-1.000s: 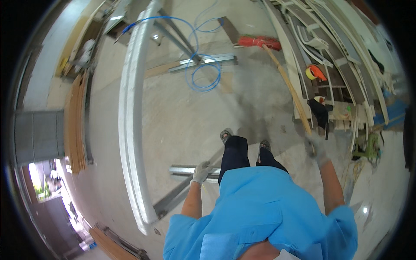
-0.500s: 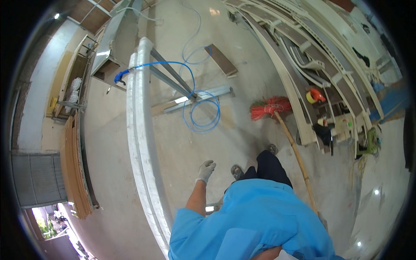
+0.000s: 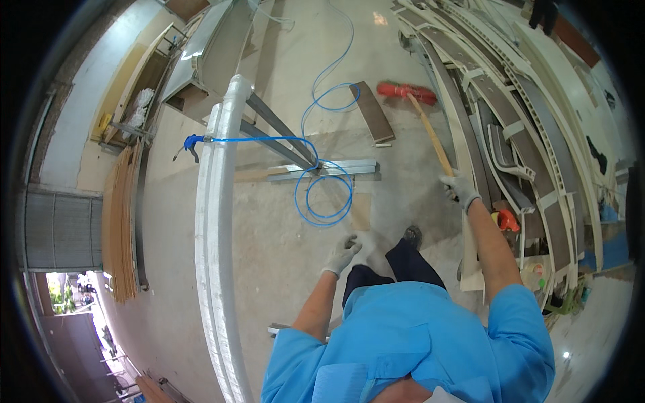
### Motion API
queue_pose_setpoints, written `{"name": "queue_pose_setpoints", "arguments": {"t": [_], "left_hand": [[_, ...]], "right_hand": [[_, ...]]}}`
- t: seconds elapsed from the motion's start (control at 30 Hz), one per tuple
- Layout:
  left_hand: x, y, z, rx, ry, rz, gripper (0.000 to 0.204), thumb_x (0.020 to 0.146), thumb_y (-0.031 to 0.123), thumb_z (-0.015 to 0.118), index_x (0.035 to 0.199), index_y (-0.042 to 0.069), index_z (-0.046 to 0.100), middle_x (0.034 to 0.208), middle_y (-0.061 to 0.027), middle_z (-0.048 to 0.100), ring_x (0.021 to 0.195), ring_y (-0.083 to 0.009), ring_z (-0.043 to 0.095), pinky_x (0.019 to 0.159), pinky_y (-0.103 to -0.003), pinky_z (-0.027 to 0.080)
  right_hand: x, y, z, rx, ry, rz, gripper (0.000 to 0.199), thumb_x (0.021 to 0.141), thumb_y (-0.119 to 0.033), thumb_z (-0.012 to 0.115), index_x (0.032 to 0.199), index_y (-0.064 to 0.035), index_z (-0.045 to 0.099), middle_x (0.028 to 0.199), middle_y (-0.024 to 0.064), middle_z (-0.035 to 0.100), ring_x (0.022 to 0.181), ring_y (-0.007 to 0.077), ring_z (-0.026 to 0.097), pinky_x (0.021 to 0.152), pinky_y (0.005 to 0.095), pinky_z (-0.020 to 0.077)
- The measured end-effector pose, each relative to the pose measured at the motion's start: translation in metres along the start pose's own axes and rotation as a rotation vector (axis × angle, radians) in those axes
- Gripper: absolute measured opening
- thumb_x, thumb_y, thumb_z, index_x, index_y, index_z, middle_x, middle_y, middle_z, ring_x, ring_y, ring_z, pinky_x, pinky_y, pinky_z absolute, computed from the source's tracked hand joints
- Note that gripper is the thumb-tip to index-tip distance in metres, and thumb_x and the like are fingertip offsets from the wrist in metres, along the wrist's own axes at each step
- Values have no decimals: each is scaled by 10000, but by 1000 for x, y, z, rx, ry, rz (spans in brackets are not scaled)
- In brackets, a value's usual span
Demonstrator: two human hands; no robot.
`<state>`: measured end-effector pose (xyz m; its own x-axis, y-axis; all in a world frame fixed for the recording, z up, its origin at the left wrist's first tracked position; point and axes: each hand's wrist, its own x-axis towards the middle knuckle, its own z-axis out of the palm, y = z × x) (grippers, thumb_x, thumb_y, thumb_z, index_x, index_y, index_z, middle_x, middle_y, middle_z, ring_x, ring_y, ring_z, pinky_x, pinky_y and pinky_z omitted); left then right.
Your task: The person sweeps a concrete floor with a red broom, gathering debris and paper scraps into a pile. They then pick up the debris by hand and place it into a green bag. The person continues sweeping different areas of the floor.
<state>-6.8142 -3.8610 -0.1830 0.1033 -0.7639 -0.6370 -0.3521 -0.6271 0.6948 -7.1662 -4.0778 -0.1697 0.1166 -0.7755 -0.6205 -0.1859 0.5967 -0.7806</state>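
My right hand, in a pale work glove, is wrapped round the wooden handle of a broom. The red bristle head of the broom points away from me, beside the stacked panels on the right. My left hand, gloved too, hangs in front of my body with its fingers partly spread and nothing in them. To its left runs a long wrapped white beam on a metal stand. A blue air gun hangs at the beam's far part, its blue hose coiled on the floor.
Curved panels and trim strips are stacked along the right, with an orange tape dispenser among them. A brown board lies on the floor ahead, beyond the stand's metal foot. Brown sheets lean at the left.
My right hand has come into view, holding the broom. The broom's head has moved farther away from me. My left hand has moved slightly right, and my feet have shifted.
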Motion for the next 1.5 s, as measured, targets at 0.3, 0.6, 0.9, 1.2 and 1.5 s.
{"name": "queue_pose_setpoints", "arguments": {"t": [0.3,0.6,0.9,1.2,1.5], "left_hand": [[48,188,26,332,293,695,707,704,171,759,1335,46,465,1220,-215,545,1135,-401,522,965,-447,431],[225,269,-96,259,492,965,511,679,114,759,1161,38,610,1059,-151,628,1048,-338,578,932,-409,442],[388,346,-297,-321,867,852,300,927,85,544,1213,-3,530,1106,-115,616,937,-209,628,869,-338,498],[458,289,-373,-174,914,918,360,949,232,399,1166,-12,550,827,-160,656,840,-261,673,875,-473,534],[469,281,-339,-365,1392,758,123,808,184,628,718,173,545,574,29,453,602,-199,516,684,-389,450]], "right_hand": [[-39,-109,52,10,-147,-196,524,860,-143,647,1338,-33,463,732,-5,507,543,85,521,461,221,422],[58,-224,116,111,-599,-144,476,944,-347,564,1305,-50,474,887,39,590,706,92,590,591,243,492],[354,-105,87,-35,-5,228,428,880,-290,647,1203,-15,586,869,101,648,707,179,630,659,321,536],[552,76,94,455,76,548,91,894,-202,610,848,-124,597,748,24,599,650,150,605,607,309,506],[768,203,162,766,223,586,350,875,-233,667,1176,-110,537,1020,19,585,914,158,577,810,343,512]]}}
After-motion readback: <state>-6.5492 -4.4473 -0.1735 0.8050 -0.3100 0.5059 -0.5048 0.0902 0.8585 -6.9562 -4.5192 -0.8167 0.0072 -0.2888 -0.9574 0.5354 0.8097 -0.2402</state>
